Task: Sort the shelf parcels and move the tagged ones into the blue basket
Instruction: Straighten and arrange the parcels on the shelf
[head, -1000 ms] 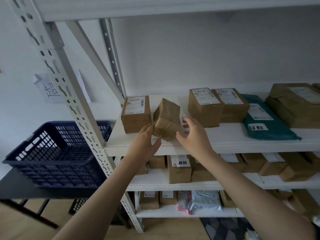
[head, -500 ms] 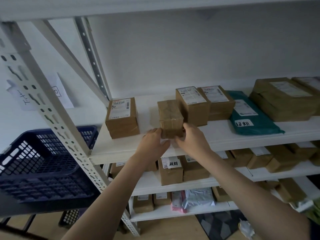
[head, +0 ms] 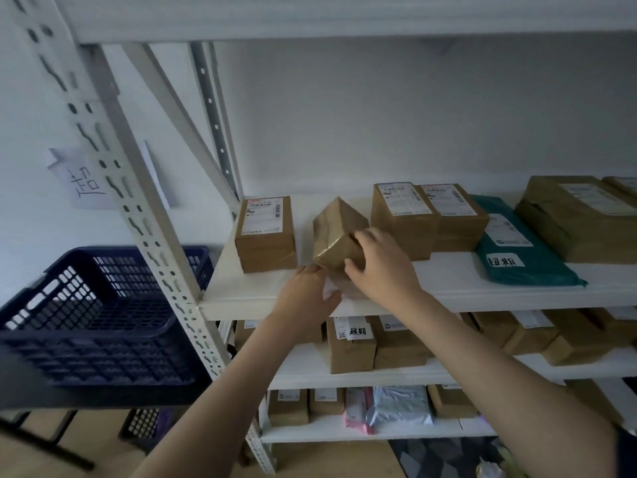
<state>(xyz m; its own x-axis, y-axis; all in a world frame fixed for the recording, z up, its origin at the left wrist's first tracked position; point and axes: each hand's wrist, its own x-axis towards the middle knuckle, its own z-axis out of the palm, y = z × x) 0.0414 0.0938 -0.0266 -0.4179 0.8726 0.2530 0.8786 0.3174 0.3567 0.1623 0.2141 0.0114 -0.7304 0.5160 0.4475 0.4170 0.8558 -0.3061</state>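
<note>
A small brown taped parcel stands tilted on one edge on the white shelf. My right hand grips its near right side. My left hand touches its lower left corner, fingers curled under it. A labelled brown box lies to its left. Two more labelled boxes and a green mailer with a handwritten tag lie to its right. The blue basket sits on a dark table at the left, beyond the rack post.
A perforated white rack post stands between the basket and the shelf. Large brown parcels fill the shelf's right end. Lower shelves hold several boxes, one tagged box, plus pink and silver mailers. A paper note hangs on the wall.
The parcel lay flat on the shelf half a second ago; now it is tipped up on its edge. My right hand has moved onto its side, and my left hand stays at its lower corner.
</note>
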